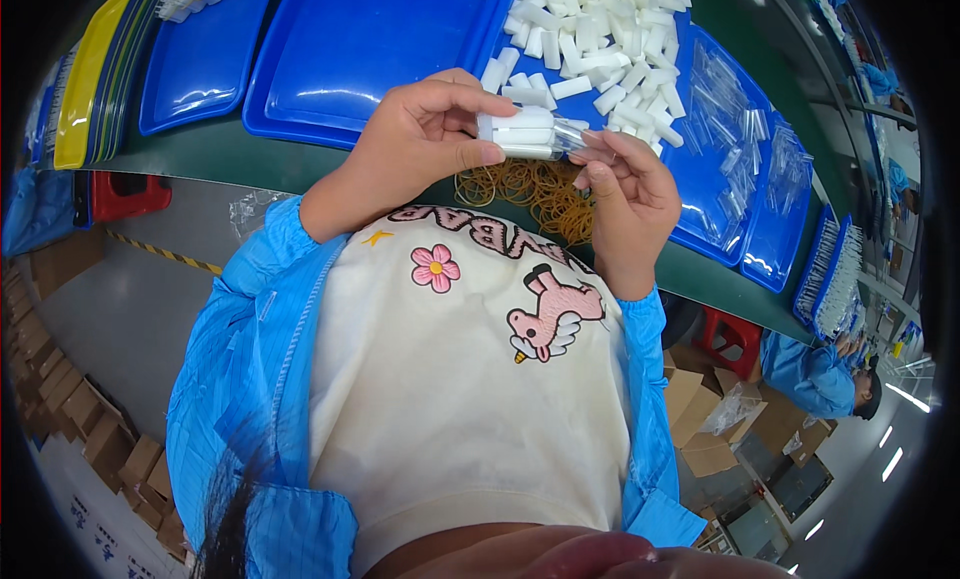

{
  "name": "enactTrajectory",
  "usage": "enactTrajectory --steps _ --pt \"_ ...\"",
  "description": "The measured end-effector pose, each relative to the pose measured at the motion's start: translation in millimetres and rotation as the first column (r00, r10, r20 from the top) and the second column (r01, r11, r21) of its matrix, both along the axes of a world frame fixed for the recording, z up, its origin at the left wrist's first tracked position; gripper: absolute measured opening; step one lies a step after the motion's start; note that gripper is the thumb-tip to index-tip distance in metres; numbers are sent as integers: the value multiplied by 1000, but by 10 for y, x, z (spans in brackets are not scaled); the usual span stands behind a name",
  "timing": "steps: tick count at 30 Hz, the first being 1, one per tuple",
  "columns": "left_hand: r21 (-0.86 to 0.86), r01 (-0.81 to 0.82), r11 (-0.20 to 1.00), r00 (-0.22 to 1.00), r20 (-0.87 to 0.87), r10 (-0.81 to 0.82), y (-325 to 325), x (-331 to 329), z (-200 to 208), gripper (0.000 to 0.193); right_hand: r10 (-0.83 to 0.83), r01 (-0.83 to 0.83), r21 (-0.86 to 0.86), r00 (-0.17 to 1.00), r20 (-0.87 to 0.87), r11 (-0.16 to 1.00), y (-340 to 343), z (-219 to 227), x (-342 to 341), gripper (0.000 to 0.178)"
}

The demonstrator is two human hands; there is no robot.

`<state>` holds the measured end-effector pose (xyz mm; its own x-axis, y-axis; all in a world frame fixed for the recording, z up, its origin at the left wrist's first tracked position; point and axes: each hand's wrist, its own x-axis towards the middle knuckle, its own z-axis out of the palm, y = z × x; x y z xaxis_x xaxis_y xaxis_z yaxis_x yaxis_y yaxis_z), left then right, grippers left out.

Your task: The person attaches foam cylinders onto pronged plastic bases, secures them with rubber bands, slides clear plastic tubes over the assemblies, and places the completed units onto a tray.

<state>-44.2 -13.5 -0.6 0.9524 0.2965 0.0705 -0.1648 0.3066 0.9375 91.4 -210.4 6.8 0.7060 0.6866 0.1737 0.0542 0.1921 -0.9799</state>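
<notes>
My left hand (pixel 405 134) is closed around one end of a clear plastic bag (pixel 567 139), with its thumb below and index finger on top. Inside the bag lies a short bundle of white blocks (pixel 523 137), side by side. At the other end my right hand (pixel 635 199) pinches the gathered clear plastic between thumb and fingers. Tan rubber bands (pixel 560 204) lie in a loose heap just beneath the bag. Beyond my hands, a large pile of similar white blocks (pixel 610 49) covers part of a blue tray.
Blue trays (pixel 365 64) line the green table (pixel 255 157). Those at right hold clear plastic pieces (pixel 735 174). Stacked yellow and dark trays (pixel 95 89) stand at far left. Red stools (pixel 728 339) and cardboard boxes (pixel 700 419) are on the floor. A person in blue (pixel 815 374) sits at right.
</notes>
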Motion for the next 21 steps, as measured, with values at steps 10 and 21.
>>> enactTrajectory --steps 10,21 --pt "268 185 945 975 -171 -142 129 -3 247 32 8 -6 38 998 -68 999 11 -87 -16 27" --pt "157 110 982 992 -74 -99 105 -2 165 31 84 -83 29 994 -67 996 23 -76 12 30"
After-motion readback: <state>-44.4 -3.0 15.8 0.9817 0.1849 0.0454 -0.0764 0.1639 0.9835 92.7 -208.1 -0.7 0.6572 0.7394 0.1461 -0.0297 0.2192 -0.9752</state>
